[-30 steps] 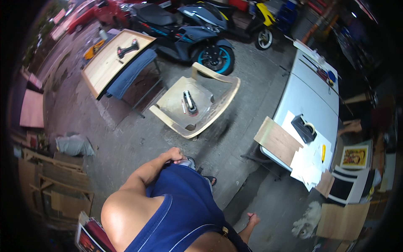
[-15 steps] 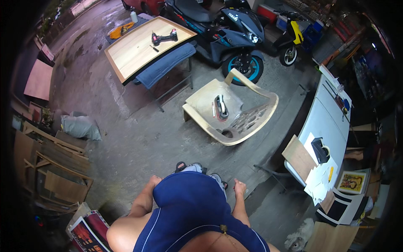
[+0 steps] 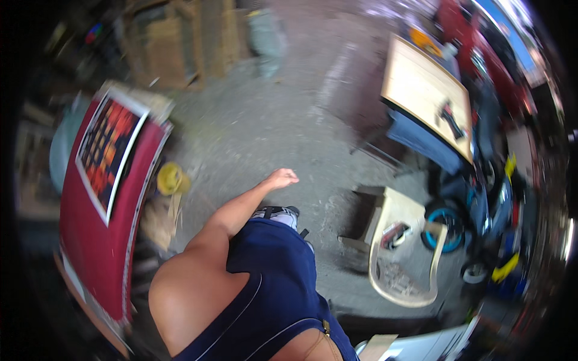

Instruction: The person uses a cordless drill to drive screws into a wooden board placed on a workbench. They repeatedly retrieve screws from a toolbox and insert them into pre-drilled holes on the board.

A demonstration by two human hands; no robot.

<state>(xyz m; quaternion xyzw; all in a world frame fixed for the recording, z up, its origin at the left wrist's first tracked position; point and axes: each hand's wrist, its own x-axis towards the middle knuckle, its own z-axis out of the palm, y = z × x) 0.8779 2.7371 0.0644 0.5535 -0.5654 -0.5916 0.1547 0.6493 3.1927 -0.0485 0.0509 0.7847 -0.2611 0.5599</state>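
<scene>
My left hand (image 3: 282, 178) is held out in front of my body, above the concrete floor, with its fingers loosely bent and apart. Nothing is in it, and it touches nothing. My right hand is out of sight. A plastic armchair (image 3: 402, 203) stands to the right, carrying a dark hand tool (image 3: 395, 235) whose kind is too blurred to tell. Beyond it, a framed wooden panel (image 3: 415, 75) rests on a stand draped with blue cloth (image 3: 423, 141). A cordless drill (image 3: 450, 120) lies on that panel.
On the left a red padded surface (image 3: 90, 253) bears a framed picture (image 3: 112, 147), beside a yellow bucket (image 3: 171, 178). Wooden frames (image 3: 168, 45) and a pale sack (image 3: 267, 42) stand at the back. Motorcycles (image 3: 481, 192) line the right; a white table (image 3: 430, 349) shows at the lower right.
My view has swung left, so the chair, panel and motorcycles now sit farther right and the red surface has come into view. My left arm reaches forward; my right hand has left the picture.
</scene>
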